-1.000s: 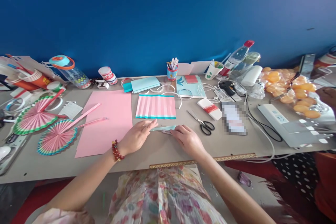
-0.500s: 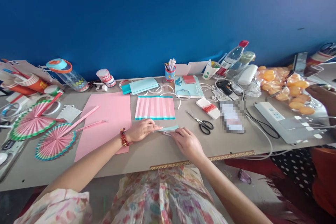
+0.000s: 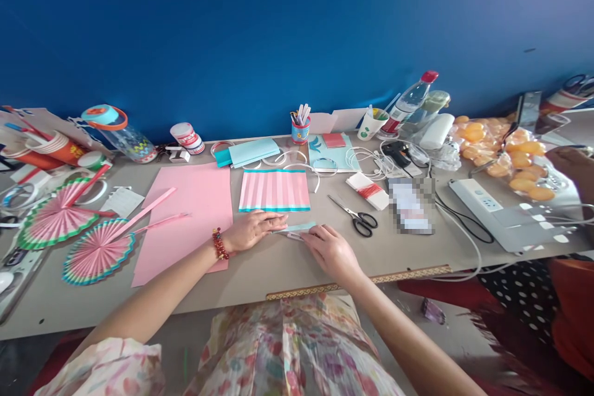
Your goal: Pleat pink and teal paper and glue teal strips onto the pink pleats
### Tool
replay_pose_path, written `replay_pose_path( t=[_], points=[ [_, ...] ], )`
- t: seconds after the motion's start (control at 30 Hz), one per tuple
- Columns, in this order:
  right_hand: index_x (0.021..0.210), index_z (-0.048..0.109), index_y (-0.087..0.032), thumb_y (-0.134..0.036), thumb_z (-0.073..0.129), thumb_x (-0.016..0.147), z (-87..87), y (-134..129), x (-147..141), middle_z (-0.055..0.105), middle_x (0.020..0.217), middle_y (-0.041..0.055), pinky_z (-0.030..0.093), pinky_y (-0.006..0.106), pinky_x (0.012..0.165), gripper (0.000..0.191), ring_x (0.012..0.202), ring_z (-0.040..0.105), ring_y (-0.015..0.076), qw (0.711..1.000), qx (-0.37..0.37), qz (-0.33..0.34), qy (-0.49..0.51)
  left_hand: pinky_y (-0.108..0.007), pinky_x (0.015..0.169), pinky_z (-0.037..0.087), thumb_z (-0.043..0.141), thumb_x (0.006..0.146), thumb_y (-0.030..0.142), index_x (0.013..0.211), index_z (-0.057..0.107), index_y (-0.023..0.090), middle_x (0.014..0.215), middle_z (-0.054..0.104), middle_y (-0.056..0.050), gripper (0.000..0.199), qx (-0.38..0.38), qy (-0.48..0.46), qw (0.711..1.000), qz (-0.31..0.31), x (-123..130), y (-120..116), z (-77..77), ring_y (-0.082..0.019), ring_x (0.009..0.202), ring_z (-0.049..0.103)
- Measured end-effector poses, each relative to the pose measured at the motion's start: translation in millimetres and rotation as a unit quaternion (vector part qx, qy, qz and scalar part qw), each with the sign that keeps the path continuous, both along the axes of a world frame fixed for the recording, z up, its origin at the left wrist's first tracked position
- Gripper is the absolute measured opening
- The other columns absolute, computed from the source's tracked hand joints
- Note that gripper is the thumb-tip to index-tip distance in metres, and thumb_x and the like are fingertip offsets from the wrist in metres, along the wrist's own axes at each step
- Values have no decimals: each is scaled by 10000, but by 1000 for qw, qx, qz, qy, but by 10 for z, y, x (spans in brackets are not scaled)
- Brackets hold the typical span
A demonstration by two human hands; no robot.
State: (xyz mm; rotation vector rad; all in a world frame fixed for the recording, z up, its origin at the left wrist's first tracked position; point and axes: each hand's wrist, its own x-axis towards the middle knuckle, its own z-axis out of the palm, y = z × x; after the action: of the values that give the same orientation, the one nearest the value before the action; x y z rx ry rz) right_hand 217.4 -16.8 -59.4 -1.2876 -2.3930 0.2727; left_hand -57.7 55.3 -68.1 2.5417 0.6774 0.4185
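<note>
A narrow light-blue paper strip [image 3: 304,226] lies on the table between my hands. My left hand [image 3: 254,230], with a red bead bracelet at the wrist, rests fingers stretched out flat at the strip's left end. At the other end, the bent fingers of my right hand [image 3: 333,252] pinch the strip. A thin pale object [image 3: 293,236] lies just below the strip, partly hidden by my right fingers; its kind is unclear. Just beyond is a pleated pink paper sheet [image 3: 273,190] with blue edges. Black-handled scissors [image 3: 363,223] lie right of my right hand.
Large pink paper [image 3: 195,198] lies left, beside two folded paper fans [image 3: 99,252]. Light-blue paper [image 3: 254,152], a pen cup [image 3: 301,131] and a bottle [image 3: 411,102] stand or lie behind. A phone [image 3: 411,205] and power strip [image 3: 482,198] are right; another person's hand [image 3: 573,164] shows there.
The fingers of my left hand have shifted slightly and lie flatter near the strip's left end. My right hand stays nearly still at the other end.
</note>
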Motion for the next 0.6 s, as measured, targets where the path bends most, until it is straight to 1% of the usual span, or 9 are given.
replay_pose_path(
  t=[0.13,0.23,0.3,0.4,0.5,0.6],
  points=[
    [1108,690,-200,-183,442,993,13,-10,7,648,952,83,486,301,757,273,861,568,193,1000,-5,7,4,-348,1037,403,309,1034,222,1488,356,305,1452,518,-48,464,6,12,1000,6,-1,-5,-1,-195,1287,518],
    [1096,693,-191,-186,438,995,17,-13,-1,648,936,84,488,305,747,273,844,563,195,1000,-1,6,4,-348,1042,397,304,1034,217,1479,373,304,1471,497,-44,459,6,16,1000,4,-2,-9,-1,-194,1300,508],
    [1101,690,-186,-179,442,992,13,-7,-10,647,941,86,488,308,762,271,850,560,197,1000,5,7,4,-347,1042,394,299,1035,216,1483,367,308,1460,510,-41,462,8,17,1000,2,-3,-7,-7,-192,1304,504],
    [1107,687,-184,-173,441,991,-1,4,-17,645,952,87,488,307,777,272,858,558,196,1000,7,8,6,-347,1041,392,304,1035,211,1508,314,317,1435,538,-40,486,11,20,1000,4,-6,-2,-32,-193,1313,495],
    [1094,690,-189,-184,434,997,-3,-7,-21,644,938,84,488,304,752,274,840,555,194,1000,0,9,10,-347,1034,395,322,1029,199,1526,262,328,1425,549,-34,517,12,14,1000,6,-7,2,-63,-192,1308,499],
    [1096,688,-197,-187,432,998,23,-48,-18,650,944,81,493,301,744,274,851,559,194,999,-12,29,20,-354,1029,404,339,1017,175,1532,236,336,1412,561,-33,550,7,1,1000,4,-9,6,-84,-192,1297,511]
  ],
)
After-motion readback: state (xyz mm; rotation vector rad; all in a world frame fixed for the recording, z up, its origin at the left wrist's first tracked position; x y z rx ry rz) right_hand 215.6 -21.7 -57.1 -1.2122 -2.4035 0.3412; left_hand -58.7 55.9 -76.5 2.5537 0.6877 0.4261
